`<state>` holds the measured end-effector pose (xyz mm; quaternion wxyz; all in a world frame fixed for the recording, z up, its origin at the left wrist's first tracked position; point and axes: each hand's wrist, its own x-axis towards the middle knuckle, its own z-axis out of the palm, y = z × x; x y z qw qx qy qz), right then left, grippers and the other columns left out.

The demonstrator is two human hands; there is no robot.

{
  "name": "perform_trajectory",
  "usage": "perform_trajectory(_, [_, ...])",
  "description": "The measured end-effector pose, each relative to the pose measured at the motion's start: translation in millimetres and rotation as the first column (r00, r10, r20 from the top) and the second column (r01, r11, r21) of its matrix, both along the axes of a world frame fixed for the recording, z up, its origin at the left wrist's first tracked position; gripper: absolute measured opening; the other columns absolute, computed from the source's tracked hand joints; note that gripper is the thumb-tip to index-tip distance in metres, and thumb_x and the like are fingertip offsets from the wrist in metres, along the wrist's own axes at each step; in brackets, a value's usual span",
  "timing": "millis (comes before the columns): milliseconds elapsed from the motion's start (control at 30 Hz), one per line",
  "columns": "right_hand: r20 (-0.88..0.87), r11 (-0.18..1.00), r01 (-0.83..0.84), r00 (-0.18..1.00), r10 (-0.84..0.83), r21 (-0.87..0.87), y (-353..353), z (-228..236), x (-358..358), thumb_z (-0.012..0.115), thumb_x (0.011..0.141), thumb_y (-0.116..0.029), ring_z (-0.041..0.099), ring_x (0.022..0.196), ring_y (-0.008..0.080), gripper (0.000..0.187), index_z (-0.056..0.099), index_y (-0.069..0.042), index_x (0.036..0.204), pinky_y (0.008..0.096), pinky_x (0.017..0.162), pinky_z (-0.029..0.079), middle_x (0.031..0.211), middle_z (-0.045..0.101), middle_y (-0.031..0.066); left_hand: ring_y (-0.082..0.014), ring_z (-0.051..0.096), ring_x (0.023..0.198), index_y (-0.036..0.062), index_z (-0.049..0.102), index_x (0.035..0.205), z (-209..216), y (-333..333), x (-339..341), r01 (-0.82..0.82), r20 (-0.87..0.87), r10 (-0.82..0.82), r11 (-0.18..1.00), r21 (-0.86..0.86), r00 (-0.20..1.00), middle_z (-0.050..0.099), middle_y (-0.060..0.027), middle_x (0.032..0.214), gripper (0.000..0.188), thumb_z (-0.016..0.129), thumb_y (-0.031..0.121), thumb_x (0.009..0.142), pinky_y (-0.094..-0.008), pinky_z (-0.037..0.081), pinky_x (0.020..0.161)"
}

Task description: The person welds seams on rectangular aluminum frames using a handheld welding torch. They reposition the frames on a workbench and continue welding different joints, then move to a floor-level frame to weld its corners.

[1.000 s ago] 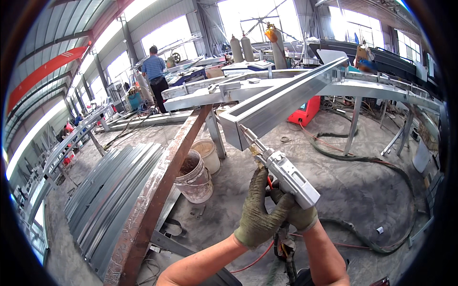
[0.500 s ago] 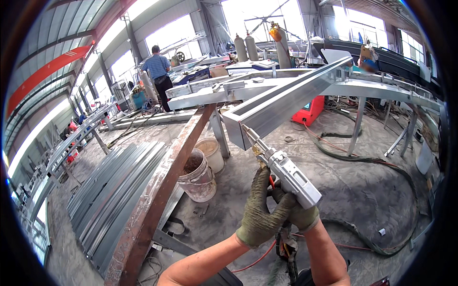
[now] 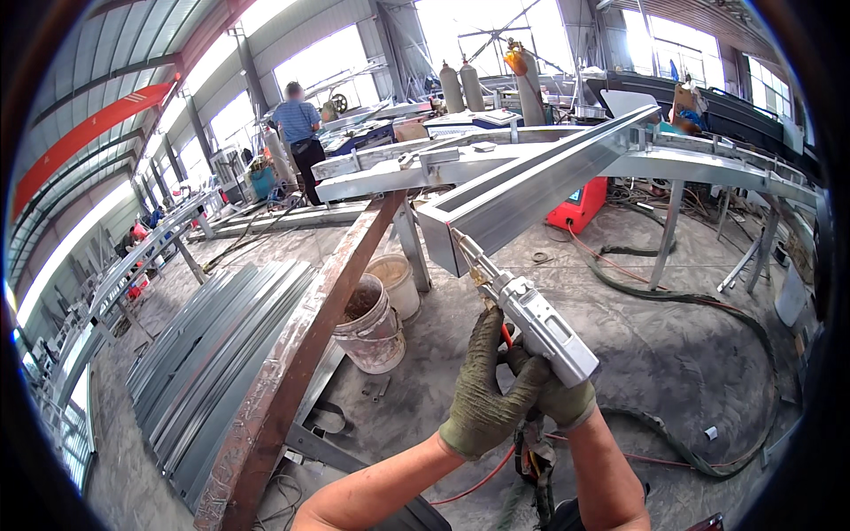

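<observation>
Both of my hands, in green work gloves, are closed around a silver handheld laser welding gun (image 3: 551, 329). My left hand (image 3: 489, 389) grips below its front part, fingers pointing up toward the nozzle. Behind it, my right hand (image 3: 567, 403) is wrapped round the handle, its fingers partly hidden by the gun body and my left hand. The nozzle tip meets, or nearly meets, a vertical corner edge at the near end of a long rectangular metal profile (image 3: 531, 205). That profile rests across a silver metal frame (image 3: 708, 166). A bundle of cables (image 3: 534, 460) hangs beneath my hands.
A rusty brown beam (image 3: 292, 372) slants along my left, with dirty buckets (image 3: 372, 332) beside it. Metal strips (image 3: 212, 354) lie stacked on the floor. A dark hose (image 3: 761, 345) curves at right near a red machine (image 3: 580, 203). Another person (image 3: 297, 133) stands far left.
The view has shifted very slightly. My hands and the welding gun keep the same hold, with the nozzle still at the profile's corner edge.
</observation>
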<state>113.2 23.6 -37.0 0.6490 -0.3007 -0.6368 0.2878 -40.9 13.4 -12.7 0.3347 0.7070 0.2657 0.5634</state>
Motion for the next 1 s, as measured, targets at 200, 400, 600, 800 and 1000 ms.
perform_trajectory(200, [-0.048,0.999,-0.05,0.998,0.05,0.012,2,1,-1,0.083,0.102,-0.009,0.081,0.092,0.0244,0.02,0.081,-0.003,0.121,0.0404,0.08,0.064,0.104,0.082,0.0104,-0.0266,0.057,0.151,-0.0042,0.031,0.178,6,-2,1,0.027,0.044,-0.026,0.999,-0.042,0.999,0.051,-0.0205,0.172,0.093,0.085,0.025,0.108,-0.0447,0.048,0.126])
perform_trajectory(400, [0.005,0.996,-0.032,0.999,0.033,-0.082,1,3,-1,0.084,0.102,-0.009,0.08,0.095,0.0225,0.022,0.079,-0.002,0.123,0.0398,0.08,0.064,0.107,0.082,0.0107,-0.0268,0.055,0.153,-0.0041,0.033,0.178,4,-1,0,-0.049,-0.02,0.05,0.998,0.038,0.999,0.054,-0.0203,0.17,0.092,0.085,0.026,0.108,-0.045,0.044,0.128])
perform_trajectory(600, [0.004,0.998,-0.026,1.0,0.027,-0.049,1,1,0,0.083,0.103,-0.009,0.077,0.098,0.0231,0.021,0.078,-0.002,0.123,0.0396,0.083,0.063,0.109,0.08,0.0108,-0.0272,0.054,0.155,-0.0043,0.031,0.178,7,-4,0,-0.025,-0.017,0.025,1.0,-0.013,1.0,0.053,-0.0218,0.171,0.093,0.083,0.029,0.109,-0.0459,0.043,0.129])
perform_trajectory(800, [-0.004,0.996,-0.067,0.998,0.067,-0.051,3,-1,1,0.081,0.104,-0.008,0.076,0.098,0.0233,0.019,0.077,-0.001,0.122,0.0403,0.085,0.062,0.108,0.078,0.0105,-0.0281,0.056,0.154,-0.0032,0.029,0.18,8,-2,0,-0.024,-0.037,0.024,1.0,0.01,0.999,0.049,-0.0225,0.175,0.093,0.082,0.026,0.109,-0.0451,0.046,0.127])
perform_trajectory(1000, [-0.053,0.996,-0.085,0.995,0.083,-0.028,3,-1,-2,0.081,0.104,-0.007,0.077,0.095,0.0221,0.019,0.076,0.0,0.121,0.0402,0.083,0.063,0.106,0.079,0.0097,-0.0286,0.056,0.153,-0.003,0.029,0.18,9,-4,0,-0.014,0.0,0.014,1.0,-0.007,1.0,0.049,-0.0223,0.174,0.092,0.083,0.025,0.109,-0.0444,0.047,0.126])
